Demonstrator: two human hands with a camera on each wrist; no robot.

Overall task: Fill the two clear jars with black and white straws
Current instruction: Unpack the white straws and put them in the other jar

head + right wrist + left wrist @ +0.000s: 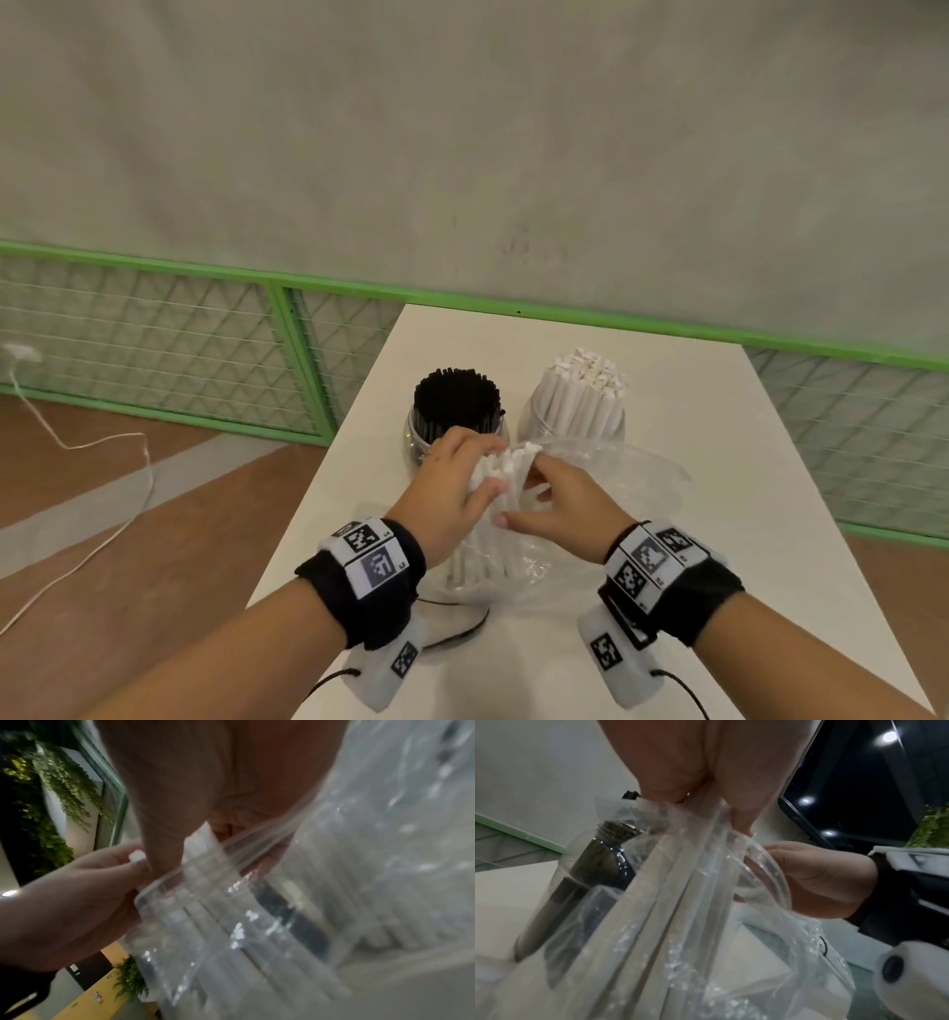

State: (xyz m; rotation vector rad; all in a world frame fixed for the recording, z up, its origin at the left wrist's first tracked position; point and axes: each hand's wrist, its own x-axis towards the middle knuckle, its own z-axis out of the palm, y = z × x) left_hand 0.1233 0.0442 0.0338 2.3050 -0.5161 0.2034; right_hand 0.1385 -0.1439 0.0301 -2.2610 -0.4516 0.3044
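left hand (452, 488) pinching white straws (506, 475), right hand (562, 501) gripping plastic bag (616, 483) mouth, near tabletop front edge. straws light, slippery, crushable imo, grab bundle mid-length.

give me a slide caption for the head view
Both hands pull white straws from a clear bag before two filled jars.

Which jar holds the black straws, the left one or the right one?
The left jar: black straws fill it, and it stands just beyond the left hand. The right jar holds white straws.
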